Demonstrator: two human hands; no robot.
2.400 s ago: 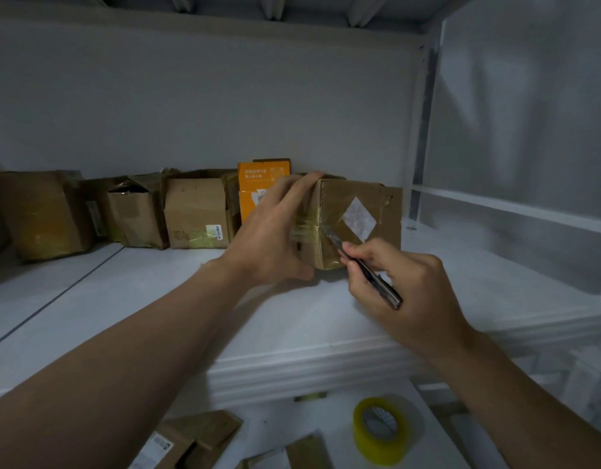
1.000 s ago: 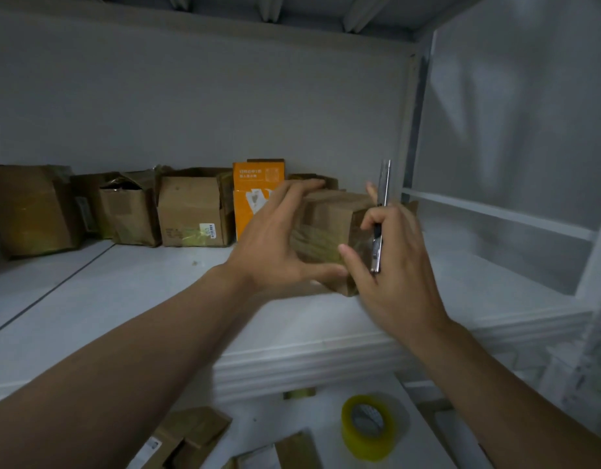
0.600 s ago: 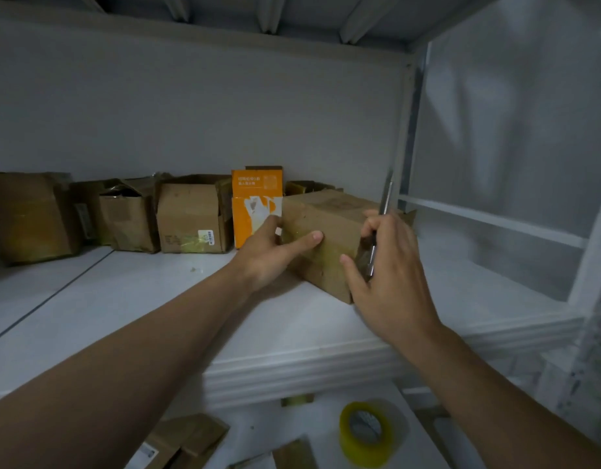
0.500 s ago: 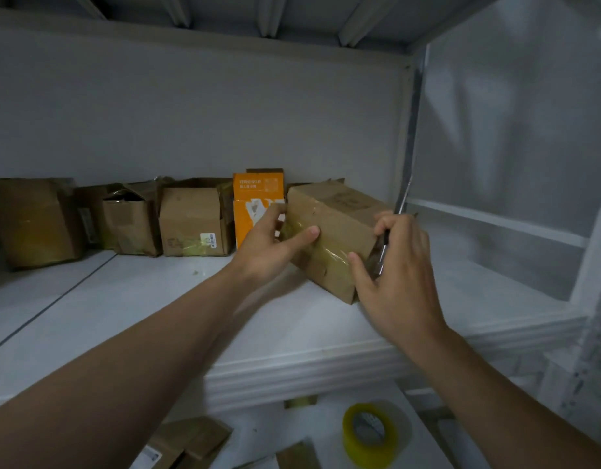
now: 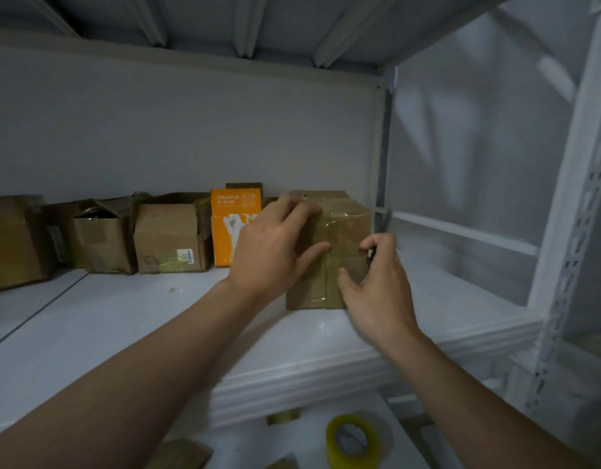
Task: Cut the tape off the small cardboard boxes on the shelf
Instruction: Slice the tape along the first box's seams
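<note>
A small taped cardboard box stands flat on the white shelf, near its front right. Clear tape runs down the middle of its front face. My left hand grips the box's left side, fingers over the top edge and thumb on the front. My right hand is at the box's right edge, holding a thin knife upright; its blade rises behind the box's right corner and looks blurred.
Several other cardboard boxes and an orange carton line the back wall to the left. A shelf upright stands at the right. Below the shelf lie a yellow tape roll and cardboard scraps.
The box was tilted and turned in both hands and now stands flat on the shelf with a taped face toward me. The right hand's knife went from cutting at the box to held upright.
</note>
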